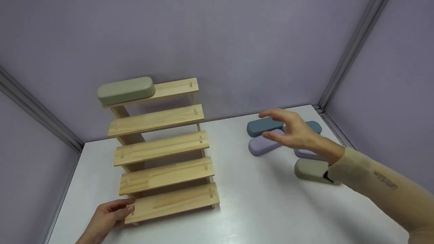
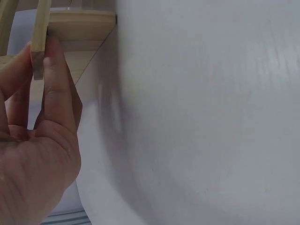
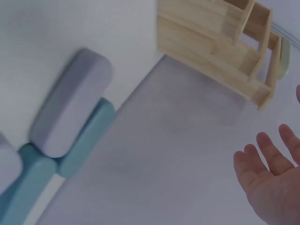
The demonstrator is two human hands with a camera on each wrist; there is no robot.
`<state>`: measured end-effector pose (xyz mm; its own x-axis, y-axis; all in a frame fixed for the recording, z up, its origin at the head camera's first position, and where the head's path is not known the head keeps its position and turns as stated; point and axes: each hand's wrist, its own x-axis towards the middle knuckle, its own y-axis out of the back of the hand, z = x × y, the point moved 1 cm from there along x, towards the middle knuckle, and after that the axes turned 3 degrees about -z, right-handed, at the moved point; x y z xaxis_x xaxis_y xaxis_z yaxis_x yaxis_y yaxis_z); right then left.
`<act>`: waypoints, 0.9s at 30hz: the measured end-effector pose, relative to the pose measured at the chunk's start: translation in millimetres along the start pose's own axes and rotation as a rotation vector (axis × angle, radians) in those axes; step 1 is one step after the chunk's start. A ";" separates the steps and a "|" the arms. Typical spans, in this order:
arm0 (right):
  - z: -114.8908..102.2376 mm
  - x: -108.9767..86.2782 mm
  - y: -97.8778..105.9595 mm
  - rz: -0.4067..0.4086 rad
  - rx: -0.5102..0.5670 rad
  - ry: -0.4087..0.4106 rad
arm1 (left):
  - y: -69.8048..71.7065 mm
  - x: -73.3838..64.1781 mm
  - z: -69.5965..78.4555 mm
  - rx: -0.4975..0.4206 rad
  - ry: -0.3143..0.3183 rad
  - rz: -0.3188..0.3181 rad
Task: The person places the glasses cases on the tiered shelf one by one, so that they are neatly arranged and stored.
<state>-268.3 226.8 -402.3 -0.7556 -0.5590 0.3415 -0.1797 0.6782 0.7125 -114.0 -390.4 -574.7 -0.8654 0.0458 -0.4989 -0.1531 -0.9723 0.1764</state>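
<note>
A wooden tiered rack [image 1: 162, 145] with several sloping step boards stands at the left of the white table. My left hand [image 1: 108, 215] pinches the left end of its lowest board [image 1: 173, 203]; in the left wrist view, the thumb and fingers sit on either side of the board's edge [image 2: 40, 51]. On the top board lies a sage-green oblong case [image 1: 126, 90], like a glasses case. My right hand [image 1: 295, 130] is raised with nothing in it, fingers spread and thumb apart. In the head view it overlaps a blue case [image 1: 261, 126] and a lavender case [image 1: 264, 144].
Further right lie a second blue case [image 1: 314, 126], a second lavender case [image 1: 307, 154] and a second sage-green case [image 1: 312, 168], partly hidden by the right forearm. Pale panels [image 1: 237, 51] wall the table [image 1: 244, 203] at the back and sides.
</note>
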 end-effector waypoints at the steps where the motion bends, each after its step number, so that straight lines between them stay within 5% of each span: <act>1: 7.4 -11.3 -0.1 0.005 0.003 -0.017 | 0.7 -0.6 -0.8 -0.004 0.002 0.003; 9: 56.8 -91.0 5.1 -0.045 -0.076 -0.203 | -0.4 -0.5 -2.4 -0.020 0.003 0.026; 14: 89.2 -137.8 10.1 -0.119 -0.178 -0.210 | -3.7 0.6 -2.6 -0.021 -0.006 0.027; 19: 120.3 -182.8 12.9 -0.067 -0.232 -0.227 | -5.5 2.9 -2.3 -0.027 -0.006 0.033; 27: 146.6 -218.1 13.6 -0.012 -0.194 -0.349 | -4.4 1.3 -0.3 -0.033 0.004 0.047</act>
<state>-198.3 427.9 -556.9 -0.9288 -0.3479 0.1275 -0.0925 0.5510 0.8293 -114.3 -386.2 -576.4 -0.8695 -0.0009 -0.4939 -0.0963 -0.9805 0.1713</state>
